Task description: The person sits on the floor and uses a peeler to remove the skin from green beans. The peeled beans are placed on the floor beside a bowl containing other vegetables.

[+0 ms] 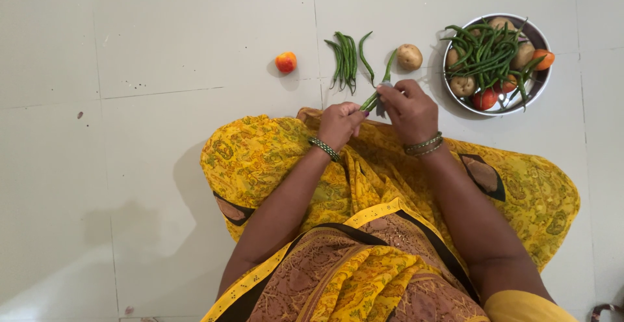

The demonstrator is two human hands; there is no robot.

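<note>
Two hands on one green bean (379, 91) over the floor (162, 49), near the steel bowl (539, 36): left hand (339, 124) fingers pinched on its lower end, right hand (408, 108) fingers clamped midway. Loose grip risks the bean slipping onto the bean pile (346, 60); potato (409, 56) just beside could get knocked.

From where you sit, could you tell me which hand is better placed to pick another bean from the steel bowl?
Right, probably. The right hand lies nearer the steel bowl of green beans. The left hand sits farther away and also grips the held bean.
</note>
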